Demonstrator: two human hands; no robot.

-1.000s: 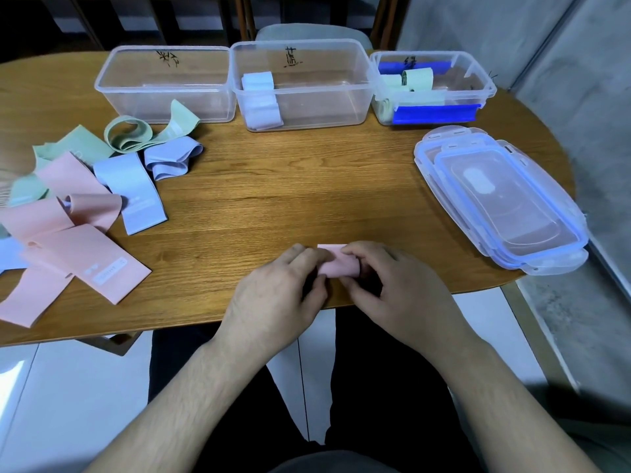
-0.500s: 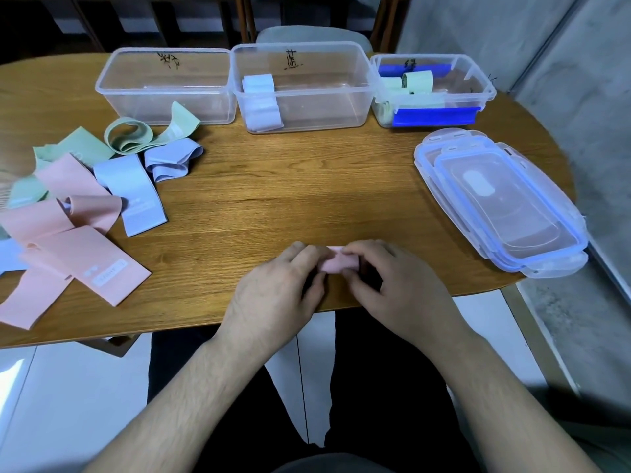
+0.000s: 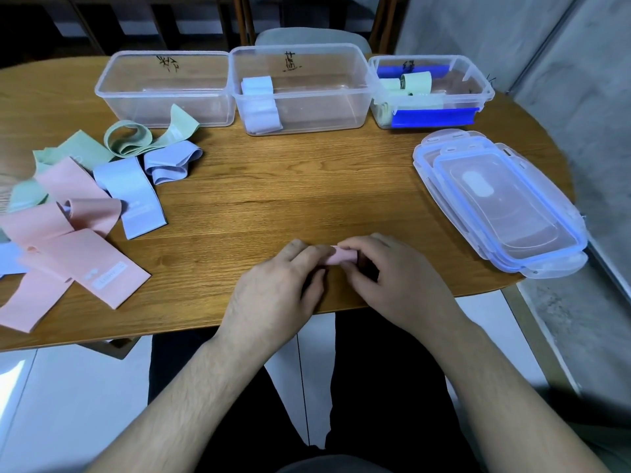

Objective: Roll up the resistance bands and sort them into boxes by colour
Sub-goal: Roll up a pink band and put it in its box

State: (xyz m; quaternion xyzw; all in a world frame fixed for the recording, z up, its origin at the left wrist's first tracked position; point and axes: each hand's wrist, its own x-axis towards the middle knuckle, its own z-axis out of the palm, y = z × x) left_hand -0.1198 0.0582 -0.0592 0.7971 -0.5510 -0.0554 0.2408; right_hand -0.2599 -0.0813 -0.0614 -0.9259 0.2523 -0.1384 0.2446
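- Wooden oval table (image 3: 307,186) over pale floor tiles, grey wall to the right.
- Pink roll (image 3: 341,258) sits near the table's front edge, long axis running left-right.
- Left hand (image 3: 276,295) and right hand (image 3: 396,281) pinch its ends with curled fingers.

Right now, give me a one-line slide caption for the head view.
Both hands, left hand and right hand, roll a pink band at the table edge before three clear boxes.

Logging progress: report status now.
Left hand and right hand both grip small pink rolled rubber band. Left clear plastic box empty. Path unobstructed.
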